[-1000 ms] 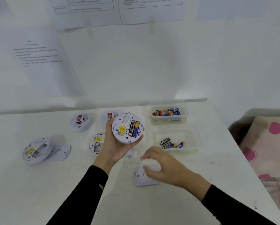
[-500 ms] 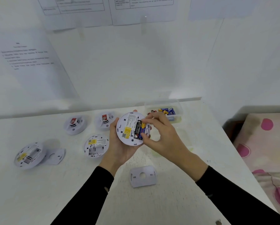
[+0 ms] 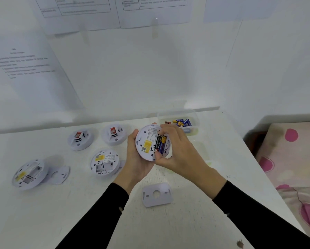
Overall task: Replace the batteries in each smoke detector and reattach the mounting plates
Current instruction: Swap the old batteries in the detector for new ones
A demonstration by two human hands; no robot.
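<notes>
My left hand [image 3: 138, 160] holds a round white smoke detector [image 3: 147, 143] above the table, back side towards me. Its open compartment shows two batteries [image 3: 160, 142], one black and one blue. My right hand [image 3: 179, 151] pinches those batteries, fingertips at the top end and thumb at the bottom end. A loose white mounting plate [image 3: 156, 194] lies flat on the table below my hands. Two open detectors [image 3: 104, 162] [image 3: 29, 174] lie back side up at the left; the far-left one has a second plate [image 3: 58, 174] beside it.
Two detectors [image 3: 80, 138] [image 3: 114, 133] with red tags sit at the back of the white table [image 3: 195, 221]. A clear tub of batteries [image 3: 182, 122] stands behind my right hand. A pink spotted cloth [image 3: 294, 159] lies off the table's right edge. Paper sheets hang on the wall.
My right hand left the mounting plate on the table, rose to the held detector and now pinches the batteries in its compartment. The detector has tilted slightly in my left hand.
</notes>
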